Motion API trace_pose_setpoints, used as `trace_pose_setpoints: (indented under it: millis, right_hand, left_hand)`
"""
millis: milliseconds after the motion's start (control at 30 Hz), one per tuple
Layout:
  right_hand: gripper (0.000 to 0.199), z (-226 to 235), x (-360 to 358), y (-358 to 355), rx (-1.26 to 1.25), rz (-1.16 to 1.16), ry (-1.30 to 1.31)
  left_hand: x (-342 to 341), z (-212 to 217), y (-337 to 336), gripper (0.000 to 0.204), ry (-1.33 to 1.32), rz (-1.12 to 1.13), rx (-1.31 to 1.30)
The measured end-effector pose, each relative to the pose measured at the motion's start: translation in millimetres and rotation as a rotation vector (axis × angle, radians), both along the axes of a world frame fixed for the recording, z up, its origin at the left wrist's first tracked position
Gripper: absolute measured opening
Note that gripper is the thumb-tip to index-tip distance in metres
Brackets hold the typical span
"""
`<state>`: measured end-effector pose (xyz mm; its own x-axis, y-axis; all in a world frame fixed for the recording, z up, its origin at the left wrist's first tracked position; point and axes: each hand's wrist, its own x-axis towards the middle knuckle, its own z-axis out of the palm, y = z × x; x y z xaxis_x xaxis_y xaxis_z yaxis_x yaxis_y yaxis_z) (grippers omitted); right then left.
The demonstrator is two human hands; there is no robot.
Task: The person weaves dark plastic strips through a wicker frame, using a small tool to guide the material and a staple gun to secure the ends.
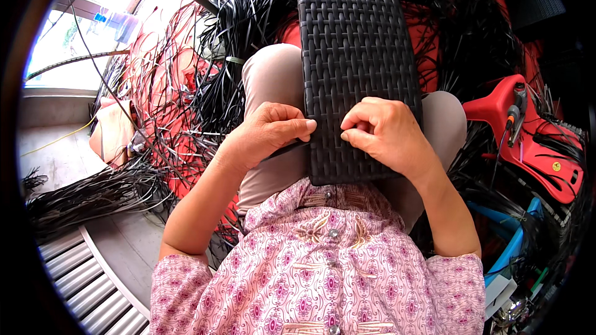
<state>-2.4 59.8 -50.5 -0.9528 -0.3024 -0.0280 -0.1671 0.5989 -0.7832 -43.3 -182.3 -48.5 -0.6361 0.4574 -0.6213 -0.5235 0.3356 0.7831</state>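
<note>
With my left hand (264,133) pinching the black strip (282,149) and right hand (385,133) fingers curled narrow on the woven panel (354,56), I judge the strip could slip free.

Weaving workshop, heaps of black strips (93,195)

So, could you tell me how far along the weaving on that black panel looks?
The panel looks closely woven over nearly all its visible face. In hand: the left hand pinches a black strand at its left edge, while the right hand presses the weave. What remains is unclear; loose strands lie on the floor.
</note>
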Motion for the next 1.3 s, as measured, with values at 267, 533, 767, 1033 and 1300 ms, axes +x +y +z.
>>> trace_pose_setpoints:
  millis: [267,533,767,1033,1300]
  right_hand:
    - [0.007,4.4,20.2,-7.4,0.173,0.004,0.203]
    - [0.006,3.1,12.4,-3.9,0.095,-0.007,0.097]
    - [0.011,4.0,14.0,-6.3,0.06,-0.058,0.052]
    - [0.015,-0.6,17.4,-8.4,0.068,-0.088,0.087]
    - [0.014,-0.7,18.6,-7.5,0.058,-0.095,0.095]
  left_hand:
    - [3.6,-12.8,0.3,0.028,0.244,-0.095,-0.015]
    - [4.6,9.8,-13.0,0.027,0.195,-0.057,-0.021]
    - [32.4,18.5,-7.3,0.026,0.678,0.015,-0.276]
    - [65.4,9.0,12.1,0.023,1.012,0.07,-0.332]
    - [66.6,1.5,10.0,0.022,0.94,0.069,-0.337]
